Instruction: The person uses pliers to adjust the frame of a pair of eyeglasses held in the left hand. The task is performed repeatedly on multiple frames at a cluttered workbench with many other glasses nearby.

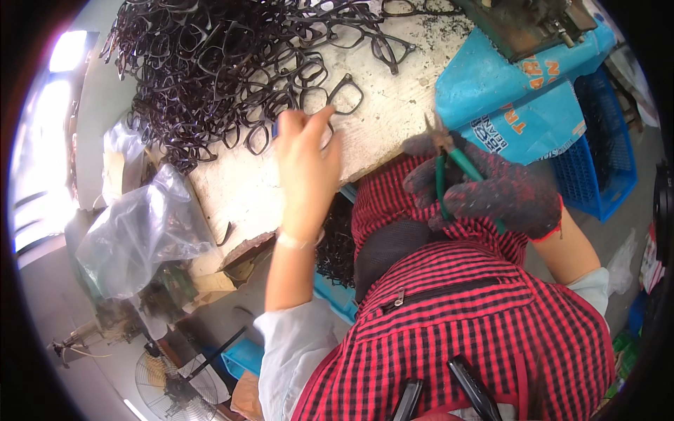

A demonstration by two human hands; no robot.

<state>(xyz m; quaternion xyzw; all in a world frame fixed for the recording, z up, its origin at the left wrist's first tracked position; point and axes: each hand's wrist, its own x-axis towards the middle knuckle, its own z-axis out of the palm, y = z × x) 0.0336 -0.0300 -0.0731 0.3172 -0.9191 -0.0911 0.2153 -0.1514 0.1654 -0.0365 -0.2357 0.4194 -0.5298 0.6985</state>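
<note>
My left hand point(306, 162), bare and blurred, reaches into the lower edge of a large tangled pile of black glasses frames point(210, 77) on the pale, worn tabletop point(397, 98). Its bent fingertips touch the frames; whether they grip one is unclear. To the right, my right hand point(502, 196), in a dark speckled glove, holds green-handled cutting pliers point(460, 161), jaws upward, just past the table's front edge over my red-and-black checked apron point(449, 316).
A blue printed sack point(491, 91) lies under a metal tool point(533, 21) at the back right. A blue crate point(597, 175) stands right of the table. Crumpled clear plastic point(140, 231) and a fan point(168, 379) are at left; more frames point(333, 245) lie below the table edge.
</note>
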